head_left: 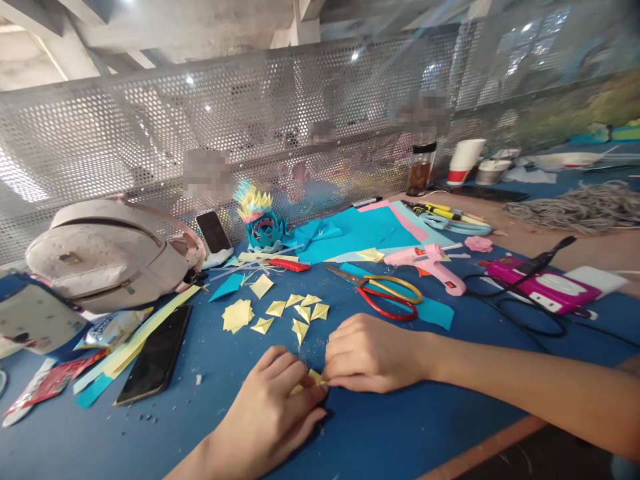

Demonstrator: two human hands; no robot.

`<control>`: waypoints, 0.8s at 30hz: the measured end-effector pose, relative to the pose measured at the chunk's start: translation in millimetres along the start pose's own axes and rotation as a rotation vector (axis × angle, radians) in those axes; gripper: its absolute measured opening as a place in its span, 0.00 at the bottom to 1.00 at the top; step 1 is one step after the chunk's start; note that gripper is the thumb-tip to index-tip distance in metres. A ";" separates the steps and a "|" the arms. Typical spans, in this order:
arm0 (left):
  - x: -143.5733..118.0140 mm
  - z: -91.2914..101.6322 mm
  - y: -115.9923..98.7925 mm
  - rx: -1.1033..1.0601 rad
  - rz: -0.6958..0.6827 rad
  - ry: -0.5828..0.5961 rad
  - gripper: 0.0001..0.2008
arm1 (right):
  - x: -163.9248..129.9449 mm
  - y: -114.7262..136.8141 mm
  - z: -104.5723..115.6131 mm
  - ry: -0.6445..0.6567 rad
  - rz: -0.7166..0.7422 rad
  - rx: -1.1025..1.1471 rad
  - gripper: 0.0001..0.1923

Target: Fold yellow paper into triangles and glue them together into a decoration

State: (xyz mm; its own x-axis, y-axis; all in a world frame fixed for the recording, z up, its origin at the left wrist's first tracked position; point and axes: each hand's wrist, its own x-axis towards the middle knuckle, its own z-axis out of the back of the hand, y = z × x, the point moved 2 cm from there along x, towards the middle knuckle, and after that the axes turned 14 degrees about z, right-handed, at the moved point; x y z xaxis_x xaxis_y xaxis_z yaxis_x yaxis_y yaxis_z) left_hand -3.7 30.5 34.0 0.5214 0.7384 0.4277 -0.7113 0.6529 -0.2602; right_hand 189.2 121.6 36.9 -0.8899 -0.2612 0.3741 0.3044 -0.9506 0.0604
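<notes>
Between my two hands, near the front of the blue table, is a small piece of yellow paper (315, 377), partly hidden by my fingers. My left hand (280, 403) pinches it from the left. From the right, the closed fingers of my right hand (373, 353) grip its other edge. Just beyond lie several folded yellow paper pieces (301, 329) and a stack of yellow paper squares (237, 315). Scissors (385, 293) with red and yellow handles rest past my right hand, beside a pink glue gun (427, 263). A folded-paper model (260, 220) in blue and yellow stands farther back.
A pale backpack (113, 253), a dark phone (155, 353) and paper strips (135, 340) occupy the left. Blue paper sheets (360, 233) lie at the back, before a perforated metal screen (300, 100). On the right are a magenta power strip (545, 283), cables and grey cord (585, 207).
</notes>
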 end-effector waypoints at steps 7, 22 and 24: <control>0.2 1.7 1.3 -0.037 0.021 0.003 0.11 | -1.0 -1.0 -2.3 -0.016 -0.012 0.018 0.13; 0.0 4.1 -1.5 -0.012 -0.028 0.000 0.12 | -1.1 -2.1 -2.9 -0.012 -0.032 0.035 0.15; -0.5 4.0 -1.5 -0.012 -0.032 -0.006 0.12 | -0.6 -2.2 -2.6 -0.022 -0.025 0.033 0.15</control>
State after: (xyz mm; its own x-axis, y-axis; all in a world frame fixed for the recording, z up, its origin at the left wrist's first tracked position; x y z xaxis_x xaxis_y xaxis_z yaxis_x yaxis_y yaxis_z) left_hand -4.8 28.5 37.6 0.5411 0.7160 0.4412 -0.6883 0.6785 -0.2569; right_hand 188.2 123.4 34.1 -0.8896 -0.2332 0.3926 0.2935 -0.9507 0.1004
